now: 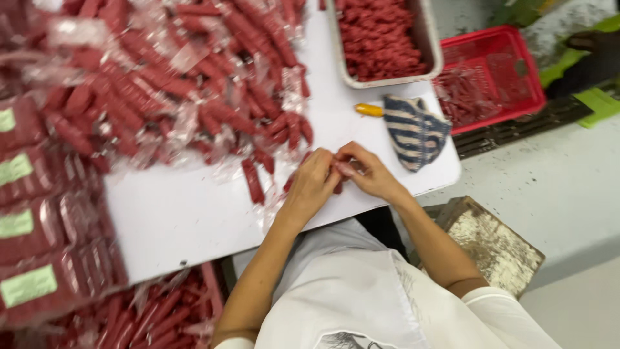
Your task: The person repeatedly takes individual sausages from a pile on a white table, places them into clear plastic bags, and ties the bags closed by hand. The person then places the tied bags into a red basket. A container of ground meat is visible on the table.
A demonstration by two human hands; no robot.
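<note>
- Near the desk's (194, 220) front edge, toward its right corner, the left hand (312, 183) and right hand (369, 173) meet fingertip to fingertip, both pinching one red stick (337, 176), mostly hidden between them.
- Its long axis cannot be told; both hands are equally near.
- Wrapped red sticks (194, 84) are heaped toward the back left.
- At the back right edge, a metal tray (431, 39) holds unwrapped red sticks; a red crate (516, 64) sits beyond.

A striped cloth (413, 129) lies beside a metal tray (429, 39) and a red basket (510, 71).
</note>
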